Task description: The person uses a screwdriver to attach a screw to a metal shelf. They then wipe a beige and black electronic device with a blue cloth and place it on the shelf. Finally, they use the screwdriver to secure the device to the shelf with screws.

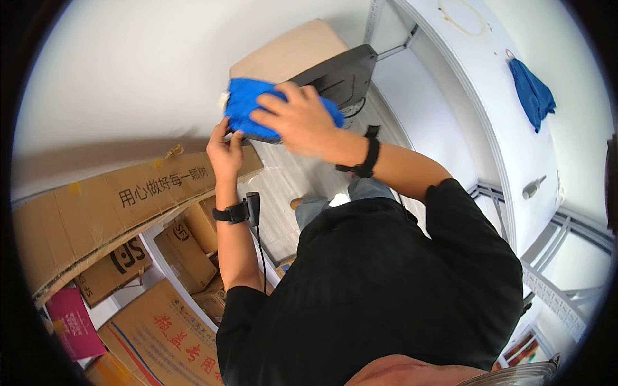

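Cloth (246, 103), blue: left end of black panel (347, 76) covered, right end bare. Your left hand (225, 153) at near-left corner, grip unclear; your right hand (301, 122) spread atop, unclenched.

I watch through head camera, left one of fisheye pair, worn above wearer's chest, picture upright. View faces steeply down and forward: left hand (225, 153) and right hand (301, 122) meet at blue cloth (248, 103), above frame centre. Black shirt (380, 276) fills space below grip, nearer lens than hands. Floor (277, 177) shows farther off, beneath grip. I see edges bow: long cardboard box (84, 206) below-left of grip, white bench (486, 77) right of it.
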Motion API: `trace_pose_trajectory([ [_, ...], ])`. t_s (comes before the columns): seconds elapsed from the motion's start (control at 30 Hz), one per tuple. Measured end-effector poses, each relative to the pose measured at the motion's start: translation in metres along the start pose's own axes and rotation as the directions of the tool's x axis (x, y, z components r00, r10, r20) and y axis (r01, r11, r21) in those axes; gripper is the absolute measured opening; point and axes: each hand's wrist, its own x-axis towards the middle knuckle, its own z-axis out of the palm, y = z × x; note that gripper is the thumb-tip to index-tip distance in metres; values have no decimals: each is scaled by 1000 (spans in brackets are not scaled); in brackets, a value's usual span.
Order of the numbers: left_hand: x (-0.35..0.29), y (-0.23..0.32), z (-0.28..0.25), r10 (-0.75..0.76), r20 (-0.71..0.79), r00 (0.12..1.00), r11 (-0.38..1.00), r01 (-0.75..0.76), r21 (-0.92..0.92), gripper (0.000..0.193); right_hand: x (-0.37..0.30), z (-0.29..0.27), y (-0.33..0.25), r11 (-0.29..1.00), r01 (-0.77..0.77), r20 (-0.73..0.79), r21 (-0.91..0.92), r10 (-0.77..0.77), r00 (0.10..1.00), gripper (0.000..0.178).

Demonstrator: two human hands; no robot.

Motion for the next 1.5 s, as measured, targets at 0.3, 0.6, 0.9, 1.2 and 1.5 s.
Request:
trace_pose_trajectory([
  [0.3,0,10,1,-53,23,998,998,53,14,33,-22,-39,62,978,-205,-109,-46,199,974,54],
  [0.6,0,13,2,-99,16,995,995,99,-8,35,-55,-66,129,898,-434,-244,-71,407,881,54],
  [0.9,-2,18,-6,-109,122,987,992,117,-56,50,-19,-9,30,978,-154,-198,-138,125,972,72],
  [1.2,-5,-4,-8,-29,88,996,998,33,-47,32,-10,56,-26,990,102,-236,-100,-124,964,50],
  [1.5,5,-1,-8,-46,79,996,997,50,-50,45,-30,75,-2,982,151,-180,-111,-170,969,47],
])
